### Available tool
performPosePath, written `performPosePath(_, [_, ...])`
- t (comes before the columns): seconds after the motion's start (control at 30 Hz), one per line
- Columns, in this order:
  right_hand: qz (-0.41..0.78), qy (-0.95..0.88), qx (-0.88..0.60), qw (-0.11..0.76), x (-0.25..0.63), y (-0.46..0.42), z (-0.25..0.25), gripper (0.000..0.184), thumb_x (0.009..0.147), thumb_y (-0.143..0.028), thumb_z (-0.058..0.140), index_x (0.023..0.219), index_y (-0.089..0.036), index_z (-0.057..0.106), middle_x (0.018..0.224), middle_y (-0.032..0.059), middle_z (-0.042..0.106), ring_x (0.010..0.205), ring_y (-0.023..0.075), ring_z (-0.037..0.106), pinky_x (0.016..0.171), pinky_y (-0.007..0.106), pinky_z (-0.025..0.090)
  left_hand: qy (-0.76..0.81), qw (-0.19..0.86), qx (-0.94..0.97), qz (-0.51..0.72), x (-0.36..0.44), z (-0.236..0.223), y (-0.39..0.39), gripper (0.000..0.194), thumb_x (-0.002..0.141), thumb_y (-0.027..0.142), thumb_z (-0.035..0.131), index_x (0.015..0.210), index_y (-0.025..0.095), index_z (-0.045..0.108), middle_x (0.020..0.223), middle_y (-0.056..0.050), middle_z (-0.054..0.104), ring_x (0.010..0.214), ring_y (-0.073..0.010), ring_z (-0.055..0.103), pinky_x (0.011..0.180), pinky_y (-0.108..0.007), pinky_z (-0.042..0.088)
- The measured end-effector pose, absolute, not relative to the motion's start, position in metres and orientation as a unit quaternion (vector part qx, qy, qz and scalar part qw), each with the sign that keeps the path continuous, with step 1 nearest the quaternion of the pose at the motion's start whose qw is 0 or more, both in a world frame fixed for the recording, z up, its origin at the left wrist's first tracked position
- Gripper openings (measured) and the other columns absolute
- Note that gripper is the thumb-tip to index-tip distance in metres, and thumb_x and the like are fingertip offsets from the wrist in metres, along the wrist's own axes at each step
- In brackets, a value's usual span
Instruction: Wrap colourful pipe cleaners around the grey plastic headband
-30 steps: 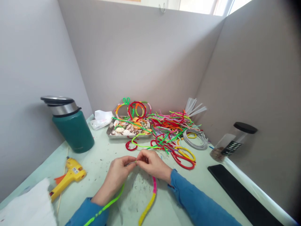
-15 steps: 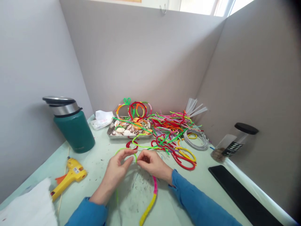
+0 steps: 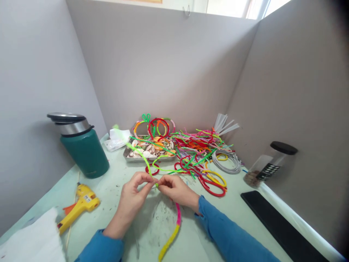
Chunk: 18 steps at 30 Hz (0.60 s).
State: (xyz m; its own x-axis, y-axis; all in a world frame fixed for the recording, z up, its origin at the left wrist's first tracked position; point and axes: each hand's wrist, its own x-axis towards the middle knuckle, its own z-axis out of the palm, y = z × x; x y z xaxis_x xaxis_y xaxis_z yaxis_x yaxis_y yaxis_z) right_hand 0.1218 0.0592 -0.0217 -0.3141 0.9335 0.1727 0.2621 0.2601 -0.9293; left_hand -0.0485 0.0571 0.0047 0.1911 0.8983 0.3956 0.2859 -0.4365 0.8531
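My left hand (image 3: 136,191) pinches a bright green pipe cleaner (image 3: 141,156) between thumb and forefinger. Its free end rises away from me, past the tray of shells, and blurs at the tip. My right hand (image 3: 176,187), closed, meets the left fingertips at a small green wrapped spot. From beneath the right hand a curved strip wrapped in pink and yellow pipe cleaner (image 3: 171,240) hangs toward me. Its upper part is hidden behind the fingers, which appear to grip it.
Behind my hands stand a metal tray (image 3: 147,159) of shells and a heap of pipe cleaners (image 3: 199,143). A green flask (image 3: 85,153) and a yellow glue gun (image 3: 79,207) are at left. To the right are a wire coil (image 3: 226,162), a clear jar (image 3: 268,163) and a black slab (image 3: 278,222).
The green pipe cleaner has swung from hanging below my left hand to pointing up and away. My fingertips have drawn together; both hands stay in nearly the same place.
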Motion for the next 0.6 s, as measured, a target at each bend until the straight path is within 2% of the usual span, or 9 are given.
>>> performPosePath(0.2, [0.389,-0.703,-0.447,0.394,0.124,0.058,-0.021,0.008,0.076,-0.019,0.051,0.073,-0.015,0.057,0.061,-0.003,0.051,0.055,0.0076,0.042,0.049,0.018,0.031,0.492,0.38,0.635,0.459,-0.046,-0.007,0.065,0.021,0.071,0.036,0.061,0.075,0.018,0.053,0.068,0.0,0.061,0.066,-0.0151,0.059,0.059,-0.023,0.045])
performPosePath(0.3, [0.383,-0.701,-0.453,0.395,0.124,0.059,-0.022,0.009,0.075,-0.018,0.051,0.072,-0.014,0.058,0.062,-0.0028,0.052,0.055,0.0078,0.043,0.05,0.018,0.031,0.521,0.438,0.627,0.38,-0.044,-0.014,0.066,0.027,0.068,0.041,0.062,0.072,0.016,0.057,0.056,0.001,0.058,0.049,-0.0134,0.055,0.047,-0.022,0.041])
performPosePath(0.4, [0.403,-0.695,-0.455,0.383,0.123,0.059,-0.022,0.009,0.075,-0.018,0.051,0.073,-0.014,0.059,0.063,-0.0024,0.054,0.056,0.0078,0.044,0.051,0.018,0.032,0.512,0.497,0.625,0.317,-0.042,-0.015,0.063,0.028,0.069,0.04,0.059,0.079,0.014,0.06,0.047,0.003,0.055,0.037,-0.0112,0.047,0.039,-0.021,0.036])
performPosePath(0.6, [0.447,-0.669,-0.476,0.354,0.123,0.059,-0.021,0.011,0.075,-0.023,0.054,0.081,-0.015,0.058,0.061,-0.0036,0.052,0.048,0.0066,0.042,0.045,0.018,0.031,0.534,0.47,0.623,0.327,-0.042,-0.013,0.062,0.029,0.07,0.036,0.057,0.089,0.015,0.062,0.053,0.001,0.059,0.035,-0.0093,0.044,0.034,-0.019,0.031])
